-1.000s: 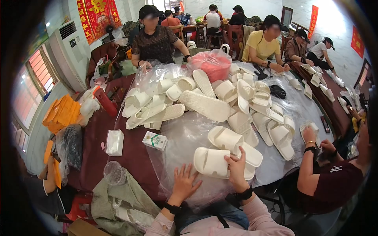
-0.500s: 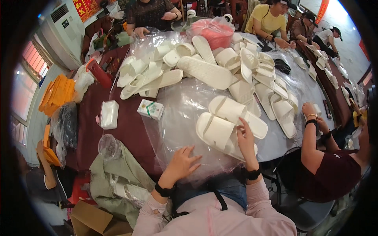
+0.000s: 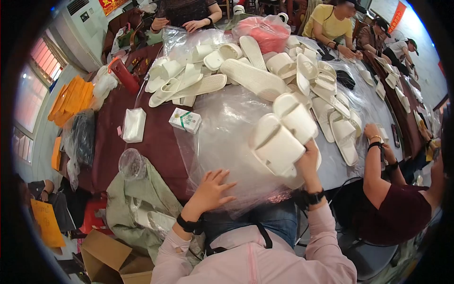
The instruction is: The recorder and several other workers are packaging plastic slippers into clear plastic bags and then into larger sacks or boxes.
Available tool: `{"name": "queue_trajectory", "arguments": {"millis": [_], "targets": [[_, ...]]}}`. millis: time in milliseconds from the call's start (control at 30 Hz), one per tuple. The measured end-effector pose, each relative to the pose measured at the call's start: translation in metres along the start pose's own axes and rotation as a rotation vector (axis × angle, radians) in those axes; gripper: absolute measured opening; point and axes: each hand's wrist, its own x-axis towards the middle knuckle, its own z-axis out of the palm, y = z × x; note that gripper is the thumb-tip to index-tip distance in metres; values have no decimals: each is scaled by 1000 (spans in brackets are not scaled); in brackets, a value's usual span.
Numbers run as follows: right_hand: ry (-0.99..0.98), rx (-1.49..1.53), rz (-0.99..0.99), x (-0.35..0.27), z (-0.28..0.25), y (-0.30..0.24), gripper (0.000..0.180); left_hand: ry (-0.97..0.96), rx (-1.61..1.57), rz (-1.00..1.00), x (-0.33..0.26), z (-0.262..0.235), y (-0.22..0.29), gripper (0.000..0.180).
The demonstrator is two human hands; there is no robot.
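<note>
My right hand (image 3: 309,162) is closed around the side of a pair of white slide slippers (image 3: 279,149), tilted up over the near right part of the table. The two slippers lie against each other, their straps facing up; my thumb and some fingers are hidden behind them. Fingers spread, my left hand (image 3: 213,191) hovers at or rests on the clear plastic sheet (image 3: 215,142) near the table's front edge; it holds nothing. Beyond the pair, a heap of white slippers (image 3: 255,85) covers the far middle and right of the table.
A white tissue pack (image 3: 134,125), a small white-and-green box (image 3: 185,120) and a clear plastic cup (image 3: 132,164) sit to the left. A red bag (image 3: 264,33) stands behind the heap. Co-workers sit around; one person's arm (image 3: 377,168) reaches in at right.
My right hand has gone from touching the slippers to gripping them, and the pair has lifted and tilted. My left hand has shifted slightly left, still spread.
</note>
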Motion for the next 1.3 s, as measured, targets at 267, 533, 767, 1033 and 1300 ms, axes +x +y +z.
{"name": "queue_trajectory", "arguments": {"millis": [267, 533, 767, 1033, 1300], "targets": [[-681, 439, 587, -60, -85, -39, 26, 117, 112, -54, 4, 20, -5, 28], [-995, 510, 685, -96, -88, -29, 33, 304, -120, -188, 19, 11, 12, 18], [-742, -190, 334, -80, -85, -44, 28, 398, -307, -163, 19, 6, 9, 20], [-410, -511, -51, -95, -46, -37, 30, 416, -433, -130, 18, 6, 9, 21], [-485, -319, 27, -94, -26, -42, 32, 275, -247, -151, 25, -9, 40, 36]]}}
